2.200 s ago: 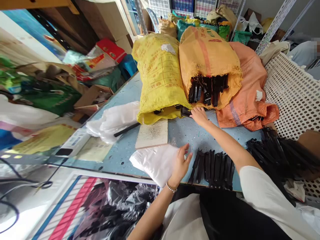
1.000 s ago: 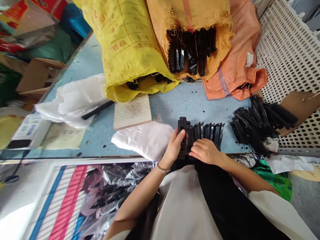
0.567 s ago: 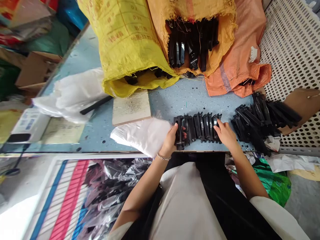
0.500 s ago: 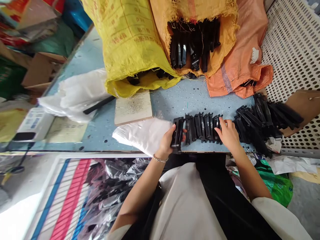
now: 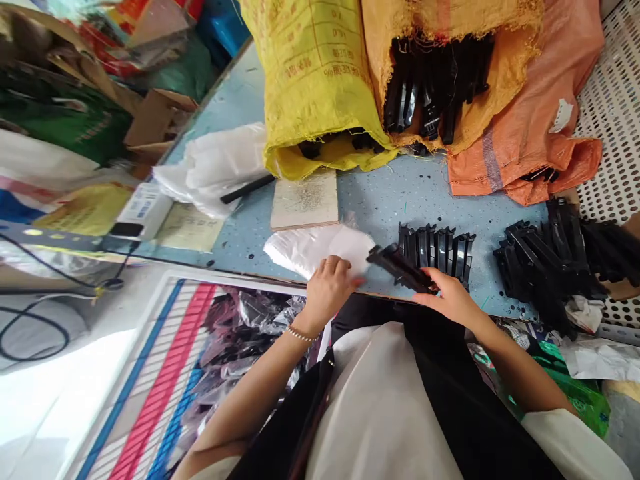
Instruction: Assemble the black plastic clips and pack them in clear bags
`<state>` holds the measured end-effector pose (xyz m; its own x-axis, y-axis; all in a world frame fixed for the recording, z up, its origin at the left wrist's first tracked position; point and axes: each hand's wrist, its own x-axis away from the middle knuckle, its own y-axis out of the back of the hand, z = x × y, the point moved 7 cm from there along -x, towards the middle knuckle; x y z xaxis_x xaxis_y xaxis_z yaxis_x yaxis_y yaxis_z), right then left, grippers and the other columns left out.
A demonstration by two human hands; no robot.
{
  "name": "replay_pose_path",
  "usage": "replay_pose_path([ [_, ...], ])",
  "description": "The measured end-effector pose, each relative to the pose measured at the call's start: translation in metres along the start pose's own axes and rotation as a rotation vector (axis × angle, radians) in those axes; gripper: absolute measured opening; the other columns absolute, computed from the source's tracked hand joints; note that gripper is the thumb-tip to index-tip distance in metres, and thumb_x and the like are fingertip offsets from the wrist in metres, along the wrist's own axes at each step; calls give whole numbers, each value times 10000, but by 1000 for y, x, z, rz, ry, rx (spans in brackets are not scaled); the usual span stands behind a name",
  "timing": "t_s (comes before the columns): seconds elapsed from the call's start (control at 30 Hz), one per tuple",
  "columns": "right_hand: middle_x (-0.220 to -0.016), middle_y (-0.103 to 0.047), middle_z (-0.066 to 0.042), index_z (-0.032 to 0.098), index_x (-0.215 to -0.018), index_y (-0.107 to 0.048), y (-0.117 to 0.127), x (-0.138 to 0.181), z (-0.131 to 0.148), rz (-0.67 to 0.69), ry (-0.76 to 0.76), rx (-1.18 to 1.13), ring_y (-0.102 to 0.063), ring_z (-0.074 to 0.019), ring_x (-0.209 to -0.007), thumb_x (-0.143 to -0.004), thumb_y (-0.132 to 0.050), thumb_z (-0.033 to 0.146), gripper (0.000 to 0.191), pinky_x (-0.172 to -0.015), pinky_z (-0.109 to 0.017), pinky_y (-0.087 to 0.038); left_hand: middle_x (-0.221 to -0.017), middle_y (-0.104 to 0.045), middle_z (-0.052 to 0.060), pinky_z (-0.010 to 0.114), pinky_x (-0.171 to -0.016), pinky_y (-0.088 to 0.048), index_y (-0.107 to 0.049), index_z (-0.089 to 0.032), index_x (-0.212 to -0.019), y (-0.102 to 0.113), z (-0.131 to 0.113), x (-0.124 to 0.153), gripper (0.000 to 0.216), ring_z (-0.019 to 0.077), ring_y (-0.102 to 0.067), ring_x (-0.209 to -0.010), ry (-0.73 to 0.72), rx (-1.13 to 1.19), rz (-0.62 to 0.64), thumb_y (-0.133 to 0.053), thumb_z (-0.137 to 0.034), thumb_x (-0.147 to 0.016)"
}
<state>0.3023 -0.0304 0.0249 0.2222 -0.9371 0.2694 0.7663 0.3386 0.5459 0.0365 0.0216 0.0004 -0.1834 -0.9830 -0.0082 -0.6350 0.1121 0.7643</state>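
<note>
My right hand grips one long black plastic part, lifted and angled left off the near table edge. Just behind it a short row of the same black parts stands side by side on the blue table. My left hand rests with fingers curled on a stack of clear plastic bags at the table's front edge, pinching the top one.
A yellow sack, an orange-yellow sack showing black parts and an orange sack lie at the back. A heap of black parts sits right beside a white perforated basket. A tile and crumpled bags lie left.
My right hand left the row's right end and now holds one part lifted off the row's left end. My left hand let go of that end part and moved onto the plastic bags.
</note>
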Motion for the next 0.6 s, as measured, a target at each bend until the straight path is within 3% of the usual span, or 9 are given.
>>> replay_pose_path([
  [0.07,-1062,-744,-65,221,-1229,-570,-14,-2,-9,-9,-110,-367,-707,-192,-781,-820,-739,466,506,-715,-324,-543,-978,-688,161,393,-826,-519,-678,-153,-894,-2,6,-6,299,289,-644,-962,-88,-142,11,-519,-397,-962],
  [0.2,-1017,-751,-82,197,-1099,-601,-50,-1,-5,44,-158,-850,-691,-159,-684,-849,-685,535,428,-640,-296,-525,-848,-690,66,298,-740,-504,-674,-179,-824,-1,19,-21,193,190,-642,-802,-70,74,172,-550,-286,-926],
  [0.3,-977,-754,-89,184,-1020,-635,-66,3,1,94,-170,-966,-688,-154,-683,-866,-670,530,380,-610,-273,-505,-715,-639,7,257,-607,-445,-652,-182,-738,8,29,-27,209,140,-566,-649,60,263,195,-675,-371,-823],
  [0.43,-791,-744,-90,144,-906,-672,-89,6,16,229,-157,-1096,-644,-150,-561,-876,-621,578,437,-529,-261,-461,-632,-595,-9,247,-527,-386,-685,-168,-753,4,39,-30,303,119,-503,-564,198,446,266,-648,-463,-809],
  [0.5,-709,-728,-88,128,-861,-684,-110,5,23,341,-207,-1199,-593,-139,-476,-862,-593,630,510,-479,-259,-427,-654,-621,-4,246,-537,-410,-687,-161,-814,-1,44,-32,263,126,-537,-573,237,523,260,-656,-421,-784],
  [0.6,-670,-720,-87,131,-815,-679,-141,5,19,431,-393,-1319,-544,-122,-425,-825,-612,651,524,-426,-242,-371,-724,-673,10,258,-598,-488,-645,-165,-889,3,53,-32,178,147,-616,-637,224,534,131,-645,-285,-756],
])
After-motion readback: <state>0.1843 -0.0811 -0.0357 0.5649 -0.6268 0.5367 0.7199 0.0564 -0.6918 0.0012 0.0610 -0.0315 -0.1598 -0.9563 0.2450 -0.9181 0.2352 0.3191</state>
